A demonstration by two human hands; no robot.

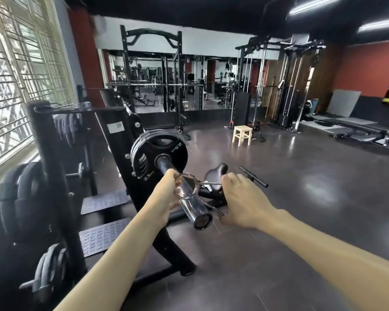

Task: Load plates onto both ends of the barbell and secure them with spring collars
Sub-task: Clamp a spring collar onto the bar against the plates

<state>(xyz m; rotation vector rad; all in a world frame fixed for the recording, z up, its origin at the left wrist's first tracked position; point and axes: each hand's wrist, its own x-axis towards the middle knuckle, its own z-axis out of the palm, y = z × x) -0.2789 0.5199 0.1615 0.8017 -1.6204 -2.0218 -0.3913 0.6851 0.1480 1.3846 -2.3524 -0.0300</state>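
The chrome barbell sleeve [190, 206] points toward me at the centre of the view. Black 2.5 kg plates [160, 153] sit stacked on it further back, against the rack. A wire spring collar [186, 186] rings the sleeve midway between the plates and the sleeve's end, apart from the plates. My left hand [166, 196] grips the sleeve and touches the collar's coil from the left. My right hand [240, 198] pinches the collar's two handles on the right side.
A black rack upright [126, 158] carries the bar. A plate tree with more plates [47, 274] stands at the lower left. A black bike saddle [216, 173] and bar lie behind my hands. A wooden stool [241, 134] stands on the dark floor further back.
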